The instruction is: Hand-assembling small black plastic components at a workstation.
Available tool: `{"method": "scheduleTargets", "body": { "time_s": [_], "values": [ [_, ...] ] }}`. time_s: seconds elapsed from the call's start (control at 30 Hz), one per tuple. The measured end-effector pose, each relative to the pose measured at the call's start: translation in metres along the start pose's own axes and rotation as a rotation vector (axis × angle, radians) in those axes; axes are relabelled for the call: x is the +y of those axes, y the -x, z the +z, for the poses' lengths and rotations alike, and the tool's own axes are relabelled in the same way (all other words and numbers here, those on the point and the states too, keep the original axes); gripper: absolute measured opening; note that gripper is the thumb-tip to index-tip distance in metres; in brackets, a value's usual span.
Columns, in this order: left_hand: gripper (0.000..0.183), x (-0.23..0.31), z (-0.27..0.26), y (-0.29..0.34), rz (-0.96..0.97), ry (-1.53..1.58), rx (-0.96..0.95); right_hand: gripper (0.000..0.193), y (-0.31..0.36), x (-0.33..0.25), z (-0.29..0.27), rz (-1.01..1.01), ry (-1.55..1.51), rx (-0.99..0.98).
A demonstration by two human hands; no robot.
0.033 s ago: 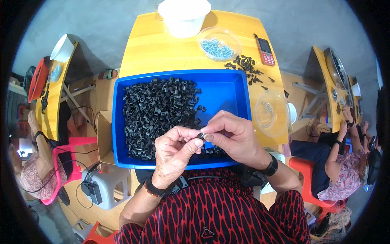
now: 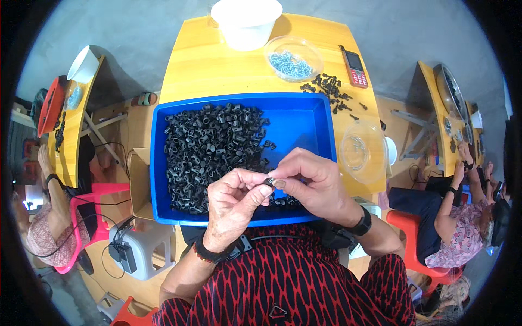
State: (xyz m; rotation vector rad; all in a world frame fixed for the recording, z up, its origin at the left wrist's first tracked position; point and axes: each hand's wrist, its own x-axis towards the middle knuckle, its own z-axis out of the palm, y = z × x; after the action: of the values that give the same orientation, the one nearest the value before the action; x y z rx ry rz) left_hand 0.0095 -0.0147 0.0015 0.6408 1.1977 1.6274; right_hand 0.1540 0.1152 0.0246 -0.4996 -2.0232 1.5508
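Note:
Over the near edge of a blue tray, my two hands meet at the fingertips. My left hand pinches a small black plastic part between thumb and fingers. My right hand is closed at the same part, its thumb and index finger pressed against it. Fingertips cover most of the part, so its shape is hard to make out. Beneath and left of my hands, many small black plastic parts are heaped in the tray.
On the yellow table stand a white tub, a clear bowl of silvery screws, scattered black pieces, a red keypad phone and a clear shallow dish. Other people sit at tables on both sides.

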Motion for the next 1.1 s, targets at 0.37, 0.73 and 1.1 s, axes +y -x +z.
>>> {"method": "scheduleTargets", "body": {
  "time_s": [0.37,0.73,1.1],
  "values": [
    [0.013,0.000,-0.002,-0.007,-0.025,0.006,-0.031,0.025,-0.004,-0.010,-0.004,-0.397,0.512,-0.151],
    [0.017,-0.003,-0.007,0.001,0.323,0.043,0.162,0.014,-0.022,0.021,-0.036,0.091,0.361,0.000],
    [0.015,-0.003,-0.012,0.003,0.303,-0.048,0.307,0.017,-0.036,0.018,-0.008,0.069,0.656,-0.465]
  ]
}}
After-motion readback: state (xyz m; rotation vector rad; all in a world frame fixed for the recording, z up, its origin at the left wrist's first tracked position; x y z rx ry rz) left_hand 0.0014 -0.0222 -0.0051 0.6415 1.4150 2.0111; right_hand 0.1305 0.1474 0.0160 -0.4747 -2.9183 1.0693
